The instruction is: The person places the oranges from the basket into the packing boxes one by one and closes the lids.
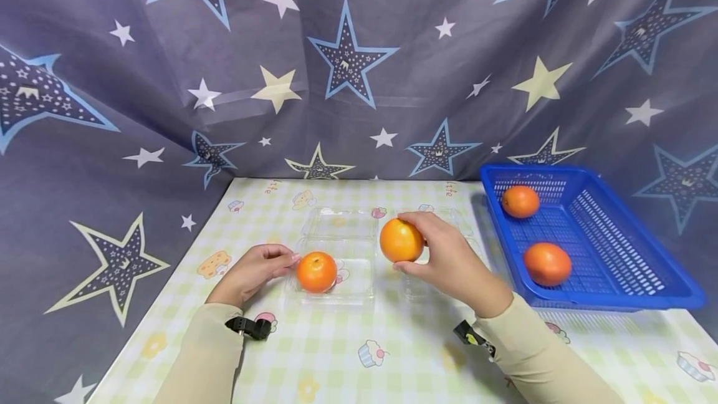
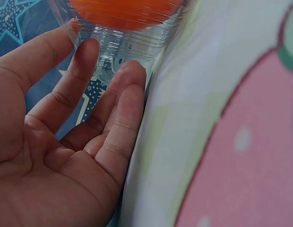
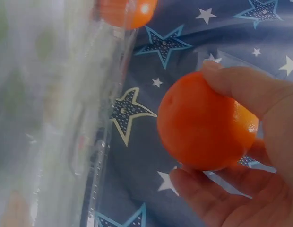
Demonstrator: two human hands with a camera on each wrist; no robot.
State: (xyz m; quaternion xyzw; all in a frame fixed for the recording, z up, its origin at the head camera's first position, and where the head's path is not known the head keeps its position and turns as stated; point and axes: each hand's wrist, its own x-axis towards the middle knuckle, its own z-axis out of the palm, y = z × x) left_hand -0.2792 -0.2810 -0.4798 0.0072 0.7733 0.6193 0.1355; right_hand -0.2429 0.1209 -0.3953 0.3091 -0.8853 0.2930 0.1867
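Our left hand [image 1: 255,270] rests flat, fingers relaxed, touching the clear box [image 1: 336,260] that holds one orange [image 1: 316,272]. Our right hand [image 1: 449,257] grips a second orange [image 1: 401,240] above the table [image 1: 392,354]. Blue basket [image 1: 628,279] far right.

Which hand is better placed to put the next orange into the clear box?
Right. The right hand already holds an orange just above the clear box; the left hand only steadies its edge.

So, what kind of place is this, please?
Probably a staged tabletop set, not a real kitchen: a star-print curtain hangs behind a table with a checked cloth, holding a blue basket and a clear box of oranges.
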